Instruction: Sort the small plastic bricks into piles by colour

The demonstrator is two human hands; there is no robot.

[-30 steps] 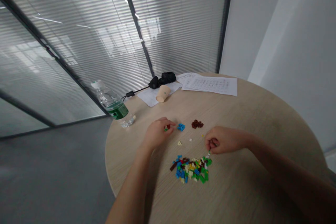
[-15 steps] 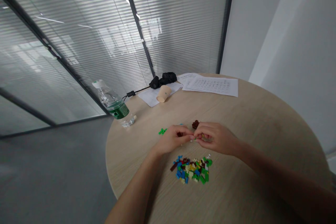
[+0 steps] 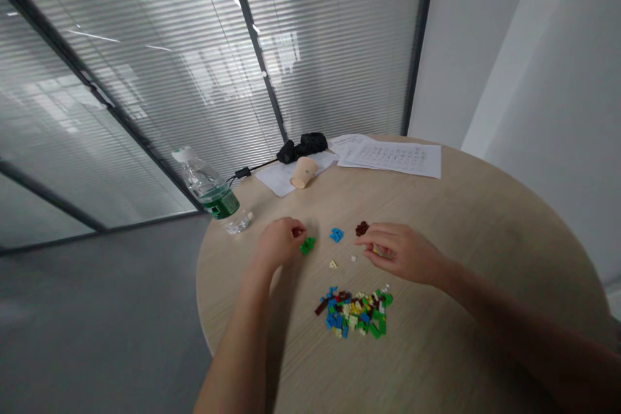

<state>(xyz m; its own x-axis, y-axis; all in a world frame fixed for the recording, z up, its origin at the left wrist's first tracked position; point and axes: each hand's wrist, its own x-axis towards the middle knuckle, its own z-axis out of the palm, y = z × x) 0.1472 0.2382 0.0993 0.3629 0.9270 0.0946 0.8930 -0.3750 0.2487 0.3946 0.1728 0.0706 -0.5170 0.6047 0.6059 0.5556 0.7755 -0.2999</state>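
My left hand [image 3: 282,240] is at the edge of a small cluster of green building bricks [image 3: 307,246], its thumb and fingertips pressed together. What they pinch, if anything, is too small to make out. My right hand [image 3: 400,251] hovers to the right with its index finger and thumb apart and the other fingers curled. A yellowish bit shows among those fingers, not clear enough to name. Dark brown bricks [image 3: 361,228] sit just beyond it. Between the hands lie blue bricks [image 3: 336,235], cream bricks [image 3: 333,264] and one white brick [image 3: 354,259].
A mixed pile of bricks [image 3: 356,312] lies nearer me on the round table [image 3: 485,220]. A water bottle [image 3: 213,197] stands at the left edge. Toward the back are a tipped paper cup [image 3: 303,173], a black bundle [image 3: 310,144] and printed sheets [image 3: 398,158].
My left hand has parted from the right fingertips and moved left to the green bricks. The blue, cream and white bricks now show fully. My right hand has barely moved; its index finger has straightened.
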